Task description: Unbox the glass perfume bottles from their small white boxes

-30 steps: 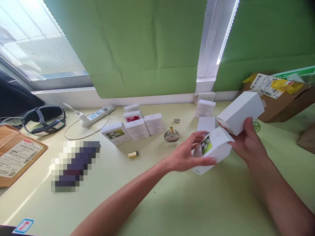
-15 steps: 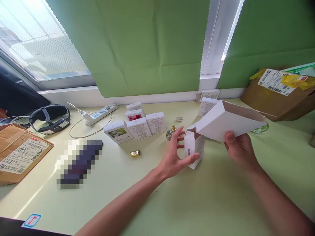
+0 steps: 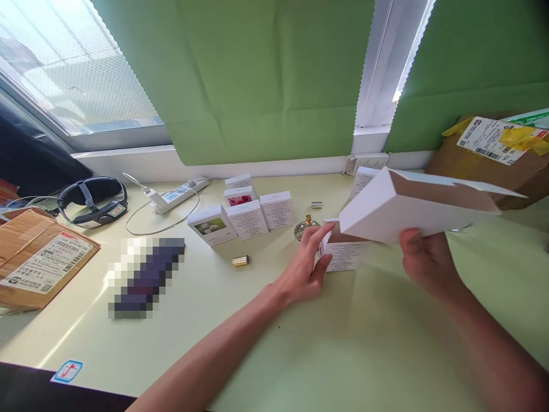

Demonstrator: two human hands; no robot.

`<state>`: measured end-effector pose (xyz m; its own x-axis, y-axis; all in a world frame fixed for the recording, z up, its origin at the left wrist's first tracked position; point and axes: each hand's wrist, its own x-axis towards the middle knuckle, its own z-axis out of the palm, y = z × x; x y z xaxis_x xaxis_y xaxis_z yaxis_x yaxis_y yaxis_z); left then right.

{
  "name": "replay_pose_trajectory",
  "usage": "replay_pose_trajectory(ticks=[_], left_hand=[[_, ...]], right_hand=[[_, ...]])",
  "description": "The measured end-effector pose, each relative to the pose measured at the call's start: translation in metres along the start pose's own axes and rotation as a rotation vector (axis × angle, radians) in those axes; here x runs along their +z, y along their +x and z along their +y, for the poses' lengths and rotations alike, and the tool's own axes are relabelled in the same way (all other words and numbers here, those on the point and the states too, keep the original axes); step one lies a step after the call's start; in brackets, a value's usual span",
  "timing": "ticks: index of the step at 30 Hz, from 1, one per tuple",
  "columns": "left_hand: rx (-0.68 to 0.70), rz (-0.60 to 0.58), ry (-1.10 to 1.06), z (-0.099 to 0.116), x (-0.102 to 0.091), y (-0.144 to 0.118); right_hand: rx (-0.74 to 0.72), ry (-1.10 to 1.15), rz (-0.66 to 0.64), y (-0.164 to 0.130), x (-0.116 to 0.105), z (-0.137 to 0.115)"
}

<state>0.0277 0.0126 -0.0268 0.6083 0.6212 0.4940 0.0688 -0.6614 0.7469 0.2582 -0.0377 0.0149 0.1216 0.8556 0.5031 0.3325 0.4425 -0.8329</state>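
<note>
My right hand grips an open white carton, holding it tilted above the table with its bare brown inside showing. Below and left of it stands a small white printed box, open at the top. My left hand is closed round the left end of that box, thumb in front and fingers behind. Just beyond these fingers is a round glass perfume bottle with a gold neck, partly hidden. A gold cap lies to the left, and a small silver cap lies farther back.
Several small white boxes stand in a group left of the bottle. Behind are a power strip with a cable and a black headset. Cardboard boxes sit at left and right. A blurred dark object lies front left.
The small box has turned so its printed side faces me, and my left thumb has shifted to its left edge. The carton in my right hand has tipped flatter and moved slightly right.
</note>
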Motion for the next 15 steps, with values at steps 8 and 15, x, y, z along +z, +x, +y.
replay_pose_trajectory(ticks=[8,15], left_hand=[[0.008,0.084,-0.066,-0.008,0.003,-0.003],[0.041,0.120,-0.030,-0.012,0.008,-0.008]], right_hand=[[-0.053,-0.099,-0.447,0.063,0.007,-0.034],[0.072,-0.163,-0.487,0.062,-0.007,-0.043]])
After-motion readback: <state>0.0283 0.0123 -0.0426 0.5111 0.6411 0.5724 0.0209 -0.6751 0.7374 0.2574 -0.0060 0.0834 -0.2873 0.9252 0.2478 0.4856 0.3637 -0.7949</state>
